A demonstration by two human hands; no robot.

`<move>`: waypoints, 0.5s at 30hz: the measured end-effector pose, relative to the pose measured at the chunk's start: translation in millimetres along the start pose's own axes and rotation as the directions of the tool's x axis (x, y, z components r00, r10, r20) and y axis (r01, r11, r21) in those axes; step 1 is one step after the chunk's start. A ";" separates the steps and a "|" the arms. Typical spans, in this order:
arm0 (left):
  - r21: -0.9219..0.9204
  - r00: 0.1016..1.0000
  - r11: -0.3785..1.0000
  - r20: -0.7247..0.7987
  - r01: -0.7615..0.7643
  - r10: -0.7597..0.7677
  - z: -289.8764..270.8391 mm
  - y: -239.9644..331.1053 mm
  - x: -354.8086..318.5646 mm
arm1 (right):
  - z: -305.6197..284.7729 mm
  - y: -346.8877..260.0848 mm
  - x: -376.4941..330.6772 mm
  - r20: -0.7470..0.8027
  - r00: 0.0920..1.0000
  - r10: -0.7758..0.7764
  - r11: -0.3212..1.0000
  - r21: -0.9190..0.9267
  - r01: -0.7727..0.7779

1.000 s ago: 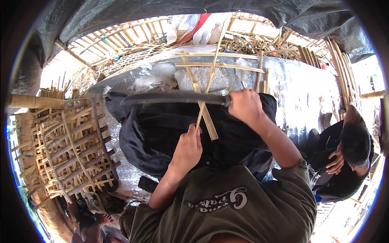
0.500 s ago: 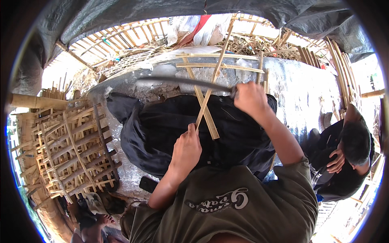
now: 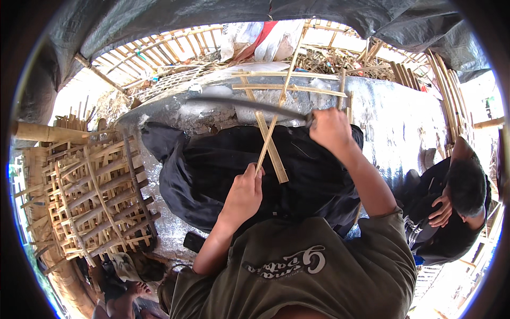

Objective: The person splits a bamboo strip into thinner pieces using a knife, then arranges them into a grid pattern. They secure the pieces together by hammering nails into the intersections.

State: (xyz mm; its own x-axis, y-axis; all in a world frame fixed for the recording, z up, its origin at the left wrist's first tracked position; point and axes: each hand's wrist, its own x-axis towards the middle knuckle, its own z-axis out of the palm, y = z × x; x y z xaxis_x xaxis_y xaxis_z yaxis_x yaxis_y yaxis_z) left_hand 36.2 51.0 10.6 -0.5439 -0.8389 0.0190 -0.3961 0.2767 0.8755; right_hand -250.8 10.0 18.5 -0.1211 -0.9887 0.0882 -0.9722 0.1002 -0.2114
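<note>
My left hand (image 3: pixel 243 195) grips the near end of a long bamboo strip (image 3: pixel 283 91), which slants up and away from me. My right hand (image 3: pixel 331 128) is wrapped round the handle of a long dark machete (image 3: pixel 249 105). Its blade points left and crosses the strip around mid-length; whether it touches the strip I cannot tell. Beneath, a second, flatter bamboo strip (image 3: pixel 272 149) rests on black cloth (image 3: pixel 223 170) draped across my lap. Farther off, a crosswise bamboo strip (image 3: pixel 297 89) lies on the grey surface.
On the left stands a woven bamboo lattice (image 3: pixel 95 191). A dark phone-like object (image 3: pixel 193 242) lies by my left forearm. Another person (image 3: pixel 451 202) sits close on the right, and someone's foot (image 3: pixel 139 290) shows at lower left. Dark sheeting (image 3: pixel 212 18) hangs overhead.
My left hand has shifted slightly left and down with the bamboo strip. The machete has moved a little to the right, its blade tilting slightly. My right hand stays closed on the handle.
</note>
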 end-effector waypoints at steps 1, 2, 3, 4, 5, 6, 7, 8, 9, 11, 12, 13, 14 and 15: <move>-0.068 0.997 0.996 0.061 0.059 -0.055 -0.3 -4.0 -0.4 | -4.6 10.0 2.1 -0.027 1.000 -0.001 1.000 -0.010 0.001; -0.133 0.986 0.984 0.127 0.121 -0.104 -1.0 -5.8 -0.3 | -8.7 14.8 3.2 -0.054 0.999 -0.003 1.000 -0.020 0.002; -0.251 0.966 0.944 0.198 0.214 -0.167 -1.0 -5.7 0.2 | -9.8 13.8 1.4 -0.048 0.999 0.006 1.000 0.005 -0.006; -0.358 0.936 0.881 0.277 0.309 -0.216 -0.7 -5.4 1.2 | -10.8 11.2 -3.3 -0.042 0.999 0.016 0.999 0.028 -0.015; -0.450 0.898 0.797 0.360 0.403 -0.251 0.1 -5.2 2.8 | -12.0 8.7 -7.5 -0.035 0.999 0.026 0.998 0.051 -0.024; -0.499 0.917 0.782 0.324 0.374 -0.232 1.6 -5.1 3.0 | -10.8 4.5 -13.2 -0.073 0.997 -0.002 0.992 0.126 0.011; -0.545 0.934 0.765 0.286 0.342 -0.214 3.9 -4.8 5.4 | -10.0 -0.1 -18.3 -0.113 0.993 -0.025 0.979 0.198 0.047; -0.589 0.949 0.747 0.247 0.308 -0.197 5.7 -5.3 8.0 | -9.8 -3.5 -23.1 -0.155 0.987 -0.045 0.960 0.268 0.085; -0.559 0.946 0.768 0.250 0.313 -0.204 4.1 -11.0 11.6 | -10.8 -6.1 -25.3 -0.174 0.981 -0.083 0.947 0.294 0.132; -0.606 0.955 0.738 0.194 0.298 -0.226 4.0 -17.6 13.1 | -15.3 -13.8 -30.3 -0.198 0.978 -0.070 0.918 0.370 0.141; -0.632 0.957 0.720 0.165 0.287 -0.237 4.8 -20.3 14.4 | -17.5 -15.2 -33.0 -0.209 0.976 -0.066 0.903 0.403 0.147; -0.677 0.944 0.661 0.178 0.324 -0.279 2.0 -23.2 16.7 | -18.1 -15.4 -35.9 -0.203 0.978 -0.048 0.894 0.428 0.132; -0.695 0.921 0.613 0.212 0.377 -0.326 -1.4 -22.5 18.0 | -18.5 -15.5 -38.8 -0.196 0.980 -0.031 0.883 0.453 0.119; -0.709 0.895 0.559 0.248 0.429 -0.372 -5.8 -17.8 19.5 | -18.3 -14.9 -41.1 -0.187 0.982 -0.013 0.872 0.478 0.103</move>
State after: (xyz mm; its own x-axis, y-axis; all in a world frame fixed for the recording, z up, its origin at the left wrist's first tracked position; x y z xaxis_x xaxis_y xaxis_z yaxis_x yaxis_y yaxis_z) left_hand 36.9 27.0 -1.9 -0.5228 -0.7372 -0.4281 0.0698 -0.5376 0.8403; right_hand -234.9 51.2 35.9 -0.1434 -0.9517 0.2715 -0.7649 -0.0674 -0.6406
